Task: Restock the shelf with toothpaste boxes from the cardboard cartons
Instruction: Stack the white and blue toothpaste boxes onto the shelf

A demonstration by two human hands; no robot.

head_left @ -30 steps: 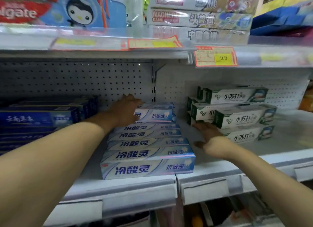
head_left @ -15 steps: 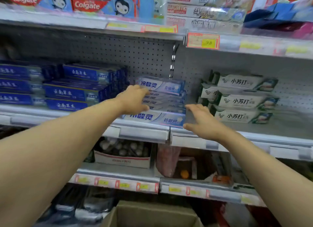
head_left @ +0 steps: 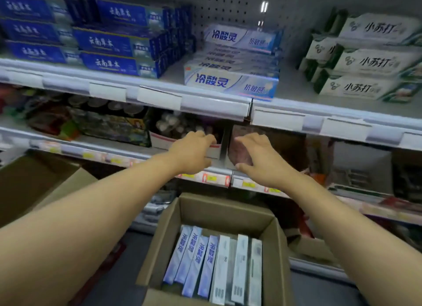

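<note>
My left hand (head_left: 191,154) and my right hand (head_left: 258,158) hang in the air in front of the lower shelf, both empty, above the open cardboard carton (head_left: 279,255) that sits low and near me. The fingers of my left hand are loosely curled downward and hold nothing; those of my right hand are relaxed and a little spread, thumb out to the left, also holding nothing. The two hands are close together but apart. Inside the carton the toothpaste boxes (head_left: 205,263) stand on end in a row, the pale blue-and-white ones on the left and some with their plain white backs showing on the right. Up on the shelf (head_left: 217,106), far from me and above my hands, a stack of the same pale blue-and-white boxes (head_left: 233,82) lies flat, its near end reaching the shelf's front rail, with one more box (head_left: 242,39) resting on top toward the back. To the left of that stack are dark blue boxes (head_left: 114,43) piled in rows; to the right, well apart across bare shelf, are white-and-green boxes (head_left: 367,86) stacked in steps. A second carton (head_left: 38,182) sits at the left edge, its contents hidden
</note>
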